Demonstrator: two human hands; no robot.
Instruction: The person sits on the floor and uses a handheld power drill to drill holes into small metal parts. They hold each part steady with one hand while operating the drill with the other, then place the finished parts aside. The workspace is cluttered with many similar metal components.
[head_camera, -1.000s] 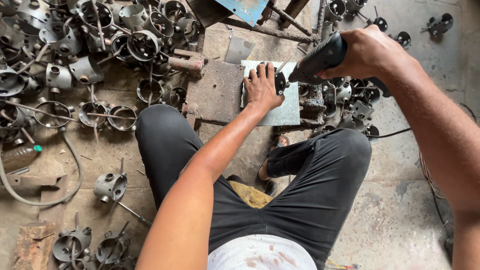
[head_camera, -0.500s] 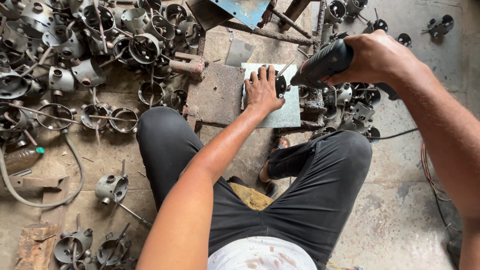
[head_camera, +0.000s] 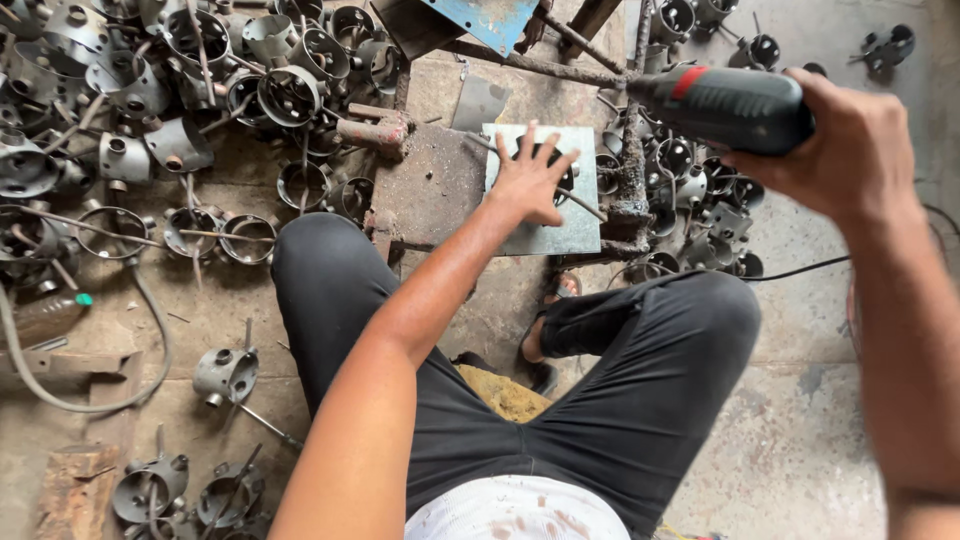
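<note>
My left hand (head_camera: 531, 178) lies flat with fingers spread on a grey metal sheet (head_camera: 570, 228), covering a round dark part with a thin rod sticking out to the right. The sheet rests on a rusty steel block (head_camera: 430, 190) on the floor between my knees. My right hand (head_camera: 850, 145) grips a dark green power tool (head_camera: 725, 103) with a red band, held up in the air to the right of the sheet. Its working end points left and is hidden behind a rusty bar.
Heaps of grey metal rings and brackets with rods (head_camera: 180, 80) cover the floor to the left, more (head_camera: 690, 190) lie right of the sheet. A grey hose (head_camera: 150, 330), a plastic bottle (head_camera: 50, 312), a blue plate (head_camera: 490, 18), a black cable (head_camera: 800, 270).
My right hand has lifted the power tool up and to the right, away from the sheet. My left hand stays pressed on the sheet, fingers spread wider.
</note>
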